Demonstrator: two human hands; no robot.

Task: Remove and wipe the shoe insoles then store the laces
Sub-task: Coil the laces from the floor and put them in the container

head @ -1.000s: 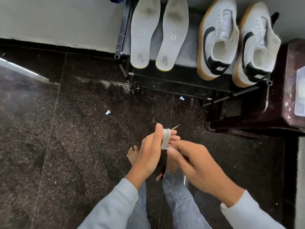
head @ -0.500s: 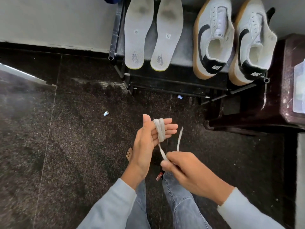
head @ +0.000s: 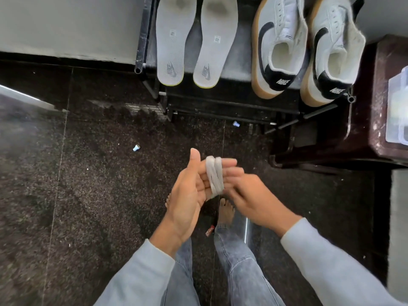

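Laces: a flat, pale grey shoelace [head: 213,176] is sitting wound in several overlapping loops around the extended fingers of the left hand [head: 189,191], above the dark speckled floor [head: 88,173]; the bands are lying side by side, slightly creased, crossing the fingers from the index down to the little finger; the left hand is being held palm up, its thumb raised apart from the coil and its fingers pressed together inside the loops; the right hand [head: 249,195] is lying just beside the coil, its fingertips touching the lower end of the wrap; whether they are pinching the loose end I cannot tell, since they are blurred. Farther away, a black shoe rack [head: 141,40] is standing against the wall; toward its left edge two grey insoles [head: 171,40] are lying side by side, heels toward the front edge and overhanging it a little, each showing a darker smudge at the toe end and a printed logo at the heel; toward the rack's right edge two white shoes [head: 280,45] with black heel tabs and tan soles are standing side by side, their eyelets bare; beside the rack's right edge a dark brown stool [head: 379,107] is carrying a clear plastic box [head: 397,107] at the frame's right edge.
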